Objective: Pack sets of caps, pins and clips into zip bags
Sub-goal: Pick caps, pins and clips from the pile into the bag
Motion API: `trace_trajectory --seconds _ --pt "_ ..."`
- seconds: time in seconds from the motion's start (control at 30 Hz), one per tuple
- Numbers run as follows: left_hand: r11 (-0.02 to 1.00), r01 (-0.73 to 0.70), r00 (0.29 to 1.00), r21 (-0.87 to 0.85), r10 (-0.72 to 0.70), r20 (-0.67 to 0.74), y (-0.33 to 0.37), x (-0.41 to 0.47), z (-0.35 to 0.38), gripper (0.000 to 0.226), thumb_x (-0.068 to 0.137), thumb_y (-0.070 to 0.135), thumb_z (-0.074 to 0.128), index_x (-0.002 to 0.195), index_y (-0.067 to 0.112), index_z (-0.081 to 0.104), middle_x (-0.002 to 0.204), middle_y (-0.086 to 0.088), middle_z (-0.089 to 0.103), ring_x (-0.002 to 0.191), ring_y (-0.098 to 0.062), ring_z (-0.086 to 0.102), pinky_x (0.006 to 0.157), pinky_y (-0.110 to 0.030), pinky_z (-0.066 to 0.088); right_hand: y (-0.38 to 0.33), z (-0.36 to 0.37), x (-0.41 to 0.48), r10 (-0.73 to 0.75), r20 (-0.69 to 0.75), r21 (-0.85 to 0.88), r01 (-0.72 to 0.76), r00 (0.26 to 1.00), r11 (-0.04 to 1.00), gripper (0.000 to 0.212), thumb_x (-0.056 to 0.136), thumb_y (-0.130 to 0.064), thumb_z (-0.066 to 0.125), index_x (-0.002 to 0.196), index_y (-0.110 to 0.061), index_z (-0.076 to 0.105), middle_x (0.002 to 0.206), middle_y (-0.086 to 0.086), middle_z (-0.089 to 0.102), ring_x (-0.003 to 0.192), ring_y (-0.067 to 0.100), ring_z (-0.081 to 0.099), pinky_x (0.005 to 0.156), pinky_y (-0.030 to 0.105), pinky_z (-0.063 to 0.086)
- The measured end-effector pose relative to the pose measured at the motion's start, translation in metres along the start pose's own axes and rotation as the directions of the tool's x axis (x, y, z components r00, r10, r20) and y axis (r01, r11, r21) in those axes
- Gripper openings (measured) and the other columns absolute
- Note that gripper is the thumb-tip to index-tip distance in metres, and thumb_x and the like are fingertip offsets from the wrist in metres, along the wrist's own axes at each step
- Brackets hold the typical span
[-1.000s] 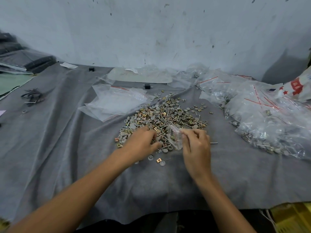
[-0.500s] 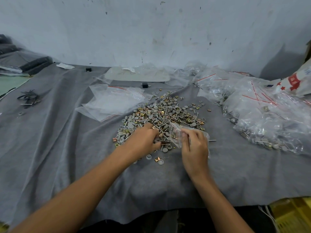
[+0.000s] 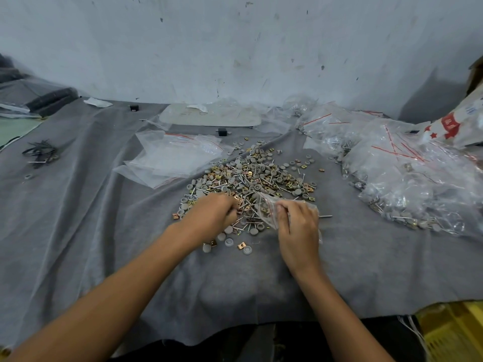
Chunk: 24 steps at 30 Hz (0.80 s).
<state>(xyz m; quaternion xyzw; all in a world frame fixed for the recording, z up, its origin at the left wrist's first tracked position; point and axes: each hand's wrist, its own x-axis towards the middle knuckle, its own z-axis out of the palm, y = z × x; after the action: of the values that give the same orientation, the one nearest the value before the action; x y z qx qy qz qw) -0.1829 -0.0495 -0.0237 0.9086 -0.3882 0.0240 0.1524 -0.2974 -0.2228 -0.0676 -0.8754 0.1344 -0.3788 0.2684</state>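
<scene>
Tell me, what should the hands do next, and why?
Probably the left hand should pinch up some parts and move them into the small zip bag: its fingers curl into the pile of caps, pins and clips, and the right hand holds the bag beside it.

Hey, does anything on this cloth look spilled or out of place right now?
Only minor strays. A few caps and a gold clip lie loose on the grey cloth nearer than the main pile, and one pin lies alone just right of the right hand, which holds the zip bag. Nothing looks damaged.
</scene>
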Motion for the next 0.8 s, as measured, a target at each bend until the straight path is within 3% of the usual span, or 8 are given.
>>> trace_trajectory --seconds 0.1,0.23,0.37,0.47,0.53,0.6,0.8 --pt "0.978 0.066 0.994 -0.199 -0.083 -0.078 0.004 -0.004 -0.003 0.015 0.101 0.027 0.054 0.101 0.023 0.068 0.086 0.009 0.070 0.077 -0.009 0.062 0.067 -0.029 0.044 0.000 0.001 0.000 0.020 0.001 0.011 -0.020 1.000 1.000 0.017 0.104 -0.022 0.055 0.110 -0.017 0.070 0.105 -0.002 0.066 0.100 0.016 0.048 0.084 0.021 0.028" --pt "0.865 0.066 0.993 -0.497 -0.105 -0.050 0.025 -0.006 -0.007 0.014 0.099 0.031 0.061 0.099 0.026 0.073 0.076 0.018 0.068 0.066 0.006 0.059 0.059 -0.013 0.043 0.001 0.002 0.000 0.021 0.001 0.029 -0.021 1.000 0.999 0.018 0.105 -0.025 0.053 0.110 -0.019 0.069 0.104 -0.004 0.065 0.099 0.013 0.046 0.081 0.021 0.028" --pt "0.800 0.087 0.993 -0.594 -0.121 -0.017 0.044 0.000 -0.003 0.019 0.100 0.025 0.059 0.100 0.018 0.077 0.061 0.016 0.063 0.053 0.003 0.052 0.056 -0.022 0.042 0.000 0.002 -0.002 0.009 -0.001 0.046 -0.009 1.000 0.999 0.018 0.105 -0.027 0.052 0.111 -0.021 0.068 0.105 -0.006 0.064 0.099 0.011 0.046 0.081 0.019 0.028" --pt "0.748 0.133 0.983 -0.650 -0.182 -0.008 0.053 0.004 -0.002 0.017 0.098 0.026 0.062 0.095 0.019 0.078 0.076 0.005 0.073 0.068 -0.017 0.067 0.066 -0.033 0.056 -0.001 0.000 -0.002 0.012 -0.001 0.053 -0.012 1.000 0.999 0.020 0.105 -0.029 0.050 0.111 -0.022 0.068 0.104 -0.006 0.063 0.098 0.009 0.044 0.080 0.018 0.028" --pt "0.621 0.201 0.965 -0.758 -0.260 0.043 0.055 0.006 0.000 0.010 0.097 0.025 0.067 0.094 0.021 0.075 0.086 -0.002 0.076 0.075 -0.025 0.071 0.077 -0.042 0.062 -0.001 0.000 -0.002 0.019 0.003 0.054 -0.019 1.000 0.998 0.020 0.105 -0.029 0.050 0.111 -0.022 0.068 0.105 -0.006 0.064 0.099 0.009 0.044 0.080 0.020 0.030" --pt "0.478 0.240 0.948 -0.845 -0.304 0.097 0.057 0.006 0.002 0.006 0.095 0.022 0.070 0.095 0.016 0.073 0.089 -0.005 0.075 0.071 -0.018 0.069 0.079 -0.039 0.062 -0.001 -0.001 -0.002 0.026 0.003 0.060 -0.026 1.000 0.998 0.019 0.105 -0.027 0.051 0.111 -0.020 0.068 0.105 -0.005 0.064 0.099 0.009 0.045 0.080 0.022 0.031" --pt "0.189 0.275 0.921 -0.943 -0.333 0.202 0.066 0.005 0.000 0.022 0.101 0.016 0.061 0.104 -0.005 0.065 0.089 -0.014 0.067 0.076 -0.019 0.068 0.069 -0.025 0.061 -0.003 -0.002 -0.002 0.038 0.001 0.059 -0.038 0.999 0.997 0.018 0.106 -0.026 0.052 0.111 -0.019 0.068 0.105 -0.004 0.065 0.099 0.009 0.044 0.079 0.024 0.033"
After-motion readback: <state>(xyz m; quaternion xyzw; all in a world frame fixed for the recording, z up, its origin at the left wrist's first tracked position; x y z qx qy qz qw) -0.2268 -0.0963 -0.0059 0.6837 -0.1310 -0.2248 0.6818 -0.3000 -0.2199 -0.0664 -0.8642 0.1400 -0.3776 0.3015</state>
